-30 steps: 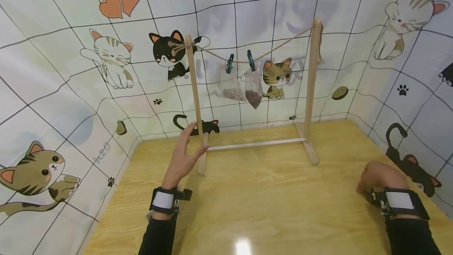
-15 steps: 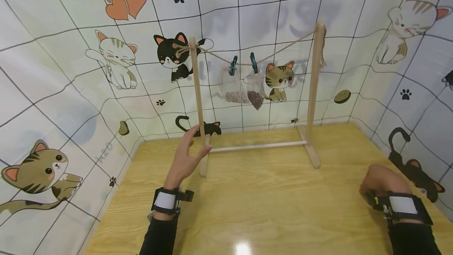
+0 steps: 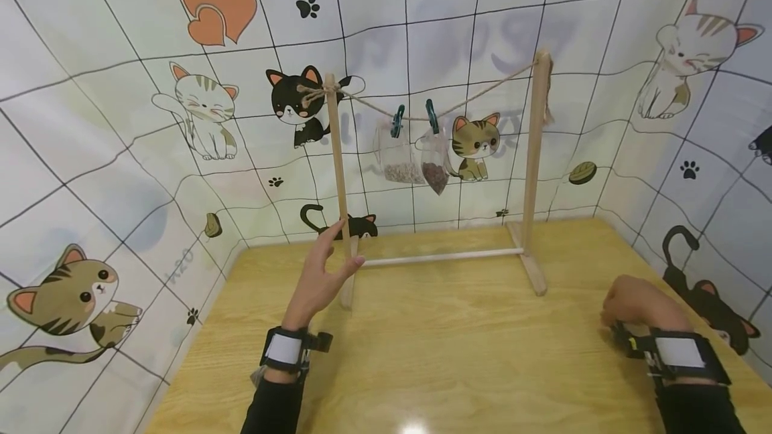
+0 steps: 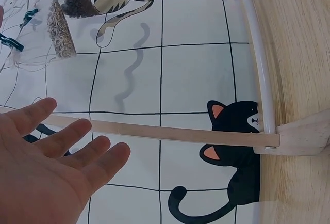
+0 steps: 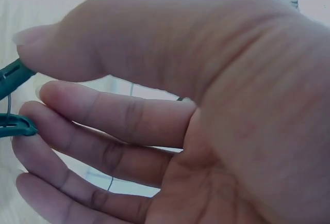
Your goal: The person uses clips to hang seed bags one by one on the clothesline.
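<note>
My left hand (image 3: 318, 281) is beside the lower part of the stand's left wooden post (image 3: 338, 166), its fingers spread and nothing in them. Whether it touches the post I cannot tell. Low over the table's right side, my right hand (image 3: 644, 303) pinches a green clothespin (image 5: 14, 77) between thumb and fingertips, as the right wrist view shows. From the stand's sagging twine (image 3: 368, 100) hang two clear bags on green clothespins. The left bag (image 3: 401, 172) has pale grainy contents; the right bag (image 3: 435, 177) holds dark brown bits and tapers to a point.
A right wooden post (image 3: 534, 153) and a white rod (image 3: 446, 256) complete the stand, near the back of the wooden table (image 3: 470, 360). Cat-printed cloth (image 3: 434, 39) rises behind and on both sides.
The head view has tilted slightly, so the scene sits lower. My right hand has moved a little forward and left over the table. My left hand stays by the post.
</note>
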A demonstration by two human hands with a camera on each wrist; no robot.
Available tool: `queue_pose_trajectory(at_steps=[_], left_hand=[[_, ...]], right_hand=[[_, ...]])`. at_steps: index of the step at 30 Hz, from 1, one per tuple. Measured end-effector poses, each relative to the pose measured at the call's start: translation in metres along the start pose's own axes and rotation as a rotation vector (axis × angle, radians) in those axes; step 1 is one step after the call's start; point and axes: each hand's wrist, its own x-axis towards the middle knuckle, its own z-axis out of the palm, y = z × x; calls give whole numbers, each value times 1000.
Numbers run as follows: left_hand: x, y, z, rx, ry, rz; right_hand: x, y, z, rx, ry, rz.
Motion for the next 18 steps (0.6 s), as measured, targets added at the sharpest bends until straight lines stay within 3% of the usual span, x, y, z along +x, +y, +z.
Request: queue_pose_trajectory(at_steps=[9,18], left_hand=[[-1,4,8,-19,-29,-4],[-3,11,19,-75,-52,-30]], right_hand=[[4,-34,-16,20,-12,-11],[0,-80,-29,75,139,-112]])
